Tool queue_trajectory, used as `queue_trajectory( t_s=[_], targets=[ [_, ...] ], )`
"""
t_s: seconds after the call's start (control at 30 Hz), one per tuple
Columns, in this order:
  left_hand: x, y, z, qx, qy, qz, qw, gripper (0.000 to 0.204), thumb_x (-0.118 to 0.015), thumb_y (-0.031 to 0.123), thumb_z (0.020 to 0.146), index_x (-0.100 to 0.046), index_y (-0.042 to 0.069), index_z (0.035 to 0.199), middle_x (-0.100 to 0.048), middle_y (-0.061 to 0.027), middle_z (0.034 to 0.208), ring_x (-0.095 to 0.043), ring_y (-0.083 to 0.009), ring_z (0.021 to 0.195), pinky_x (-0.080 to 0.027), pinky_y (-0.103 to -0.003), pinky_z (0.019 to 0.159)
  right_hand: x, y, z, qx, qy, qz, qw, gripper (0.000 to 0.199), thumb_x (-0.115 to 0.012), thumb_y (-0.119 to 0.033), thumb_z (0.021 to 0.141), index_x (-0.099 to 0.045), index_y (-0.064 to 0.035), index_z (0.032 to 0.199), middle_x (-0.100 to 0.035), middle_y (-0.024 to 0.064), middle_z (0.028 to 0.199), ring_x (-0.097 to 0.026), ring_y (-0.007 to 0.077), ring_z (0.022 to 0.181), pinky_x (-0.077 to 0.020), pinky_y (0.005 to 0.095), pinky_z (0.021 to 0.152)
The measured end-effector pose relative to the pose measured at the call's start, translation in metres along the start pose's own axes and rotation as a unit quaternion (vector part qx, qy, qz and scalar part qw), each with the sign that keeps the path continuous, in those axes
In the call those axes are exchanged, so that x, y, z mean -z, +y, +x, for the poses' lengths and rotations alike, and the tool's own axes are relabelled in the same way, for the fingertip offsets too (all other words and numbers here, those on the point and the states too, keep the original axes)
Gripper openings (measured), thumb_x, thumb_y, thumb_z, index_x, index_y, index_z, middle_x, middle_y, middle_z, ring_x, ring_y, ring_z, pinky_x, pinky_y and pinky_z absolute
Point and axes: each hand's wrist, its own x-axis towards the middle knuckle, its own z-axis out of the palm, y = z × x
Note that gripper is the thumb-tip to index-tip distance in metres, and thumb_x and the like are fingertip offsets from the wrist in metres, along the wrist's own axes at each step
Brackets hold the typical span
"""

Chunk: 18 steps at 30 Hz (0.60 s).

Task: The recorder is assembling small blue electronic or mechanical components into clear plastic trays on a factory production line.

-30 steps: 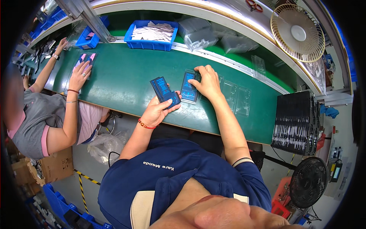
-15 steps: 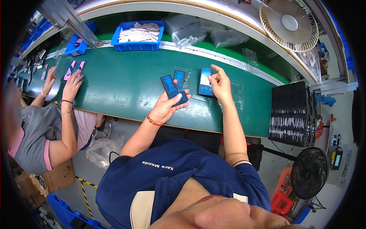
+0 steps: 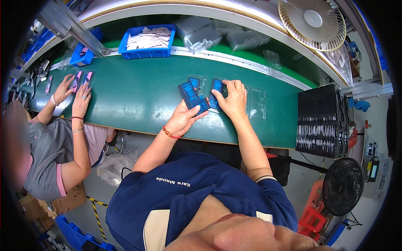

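My left hand (image 3: pixel 182 119) is closed around flat black phone batteries with blue print, fanned out: an upper battery (image 3: pixel 187 92) and a lower battery (image 3: pixel 202 106) that crosses it under my thumb. Just behind them another battery (image 3: pixel 194 82) lies in a clear plastic tray (image 3: pixel 202 85), partly covered by the held ones. To the right, my right hand (image 3: pixel 235 99) grips a battery (image 3: pixel 216 92) by its edges, thumb on the near face, over the tray. Whether that battery rests in the tray or is slightly raised, I cannot tell. An unfilled clear tray (image 3: pixel 257 104) lies beside my right wrist.
On the left a co-worker's hands (image 3: pixel 79 98) handle pink-and-black pieces (image 3: pixel 88 78). A blue bin (image 3: pixel 146 52) of white slips stands at the back. Stacked black trays (image 3: pixel 319 121) fill the bench's right end. A white fan (image 3: pixel 313 21) sits above.
My right hand has moved slightly left and turned, its fingers now curled over the right battery, which has shifted left. The left hand keeps its batteries. The co-worker's hands have drawn closer together.
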Motion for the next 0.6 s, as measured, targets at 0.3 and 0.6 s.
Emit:
queue_trajectory(
  t_s=[0.3,0.6],
  targets=[
    [-0.032,-0.014,0.013,0.029,-0.023,0.139,0.990,0.050,-0.066,0.004,0.086,-0.042,0.008,0.129,-0.060,-0.0090,0.113,-0.063,-0.0186,0.096,-0.057,-0.032,0.068,0.023,0.009,-0.018,-0.130,-0.080,0.469,0.870,0.053,-0.067,-0.001,0.080,-0.051,-0.0066,0.130,-0.055,-0.0010,0.077,-0.048,0.0059,0.070,-0.0414,0.0206,0.064],
    [-0.031,-0.010,0.013,0.031,0.017,0.131,0.991,0.047,-0.064,0.004,0.088,-0.040,0.006,0.130,-0.063,-0.0138,0.107,-0.065,-0.0210,0.091,-0.057,-0.032,0.067,0.029,0.046,-0.023,-0.093,-0.009,-0.025,0.995,0.041,-0.078,-0.025,0.070,-0.063,-0.0094,0.105,-0.057,0.0085,0.097,-0.054,0.0274,0.097,-0.0383,0.0414,0.085]
  ],
)
